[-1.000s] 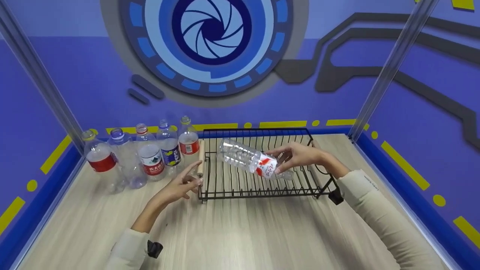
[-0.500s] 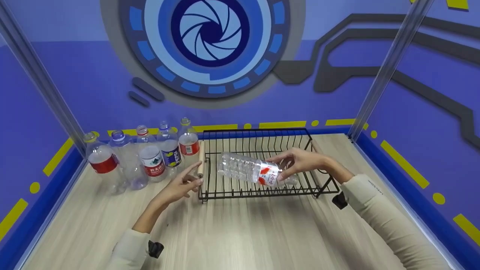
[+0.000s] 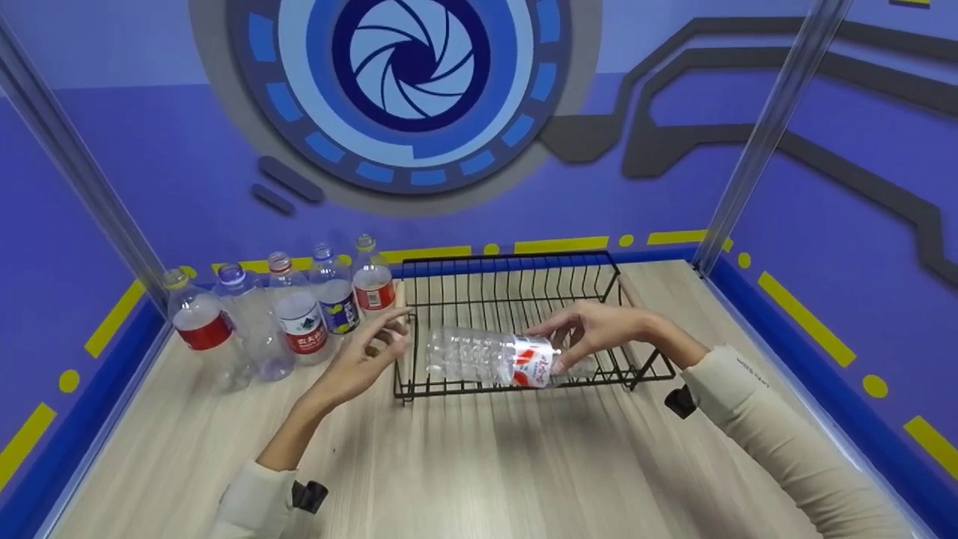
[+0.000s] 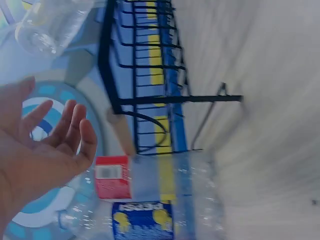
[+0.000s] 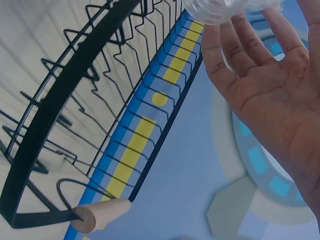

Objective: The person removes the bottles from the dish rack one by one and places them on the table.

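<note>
My right hand [image 3: 602, 331] grips a clear plastic bottle [image 3: 470, 358] by its red-and-white label end. The bottle lies nearly level over the black wire rack [image 3: 509, 256], its base toward the left. In the right wrist view only part of the bottle [image 5: 212, 9] shows at the top edge, at my fingertips. At the rack's left end my left hand [image 3: 361, 367] is raised with loosely bent fingers and nothing in them. The left wrist view shows that same hand [image 4: 47, 150] with its palm bare, beside the rack's wooden handle [image 4: 121, 129].
Several uncapped plastic bottles stand in a row left of the rack, among them one with a blue Pepsi label [image 3: 340, 316] and one with a red-labelled front [image 3: 203, 333]. Another wooden handle [image 5: 102, 215] is on the rack's right end. Blue panels [image 3: 479, 217] enclose the table [image 3: 479, 464].
The right hand has lowered the bottle toward the rack and brought it from a slant to nearly level. My left hand has lifted away from the rack's left wooden handle.
</note>
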Tool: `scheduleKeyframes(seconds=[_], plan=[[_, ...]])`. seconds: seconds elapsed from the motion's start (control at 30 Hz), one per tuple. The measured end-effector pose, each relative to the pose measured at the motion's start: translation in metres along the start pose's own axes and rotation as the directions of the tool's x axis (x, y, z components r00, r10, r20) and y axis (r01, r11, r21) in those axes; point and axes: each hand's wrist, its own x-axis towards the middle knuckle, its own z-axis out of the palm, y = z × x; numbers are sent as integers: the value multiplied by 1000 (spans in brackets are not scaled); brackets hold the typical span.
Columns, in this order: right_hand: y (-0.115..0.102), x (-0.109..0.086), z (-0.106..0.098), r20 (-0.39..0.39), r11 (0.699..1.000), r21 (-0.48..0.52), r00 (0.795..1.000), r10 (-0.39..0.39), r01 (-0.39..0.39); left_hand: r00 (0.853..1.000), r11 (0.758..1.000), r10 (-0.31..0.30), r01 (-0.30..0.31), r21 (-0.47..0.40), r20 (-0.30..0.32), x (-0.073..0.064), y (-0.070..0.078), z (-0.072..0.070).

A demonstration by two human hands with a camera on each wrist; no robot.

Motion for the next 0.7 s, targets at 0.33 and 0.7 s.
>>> scheduleKeyframes(seconds=[0.33, 0.7], plan=[[-14, 5, 11, 26, 999, -39, 999, 20, -19, 983, 979, 46, -80, 187, 178, -10, 27, 14], [-24, 9, 15, 44, 992, -116, 998, -53, 58, 972, 951, 127, -176, 255, 197, -10, 37, 21]])
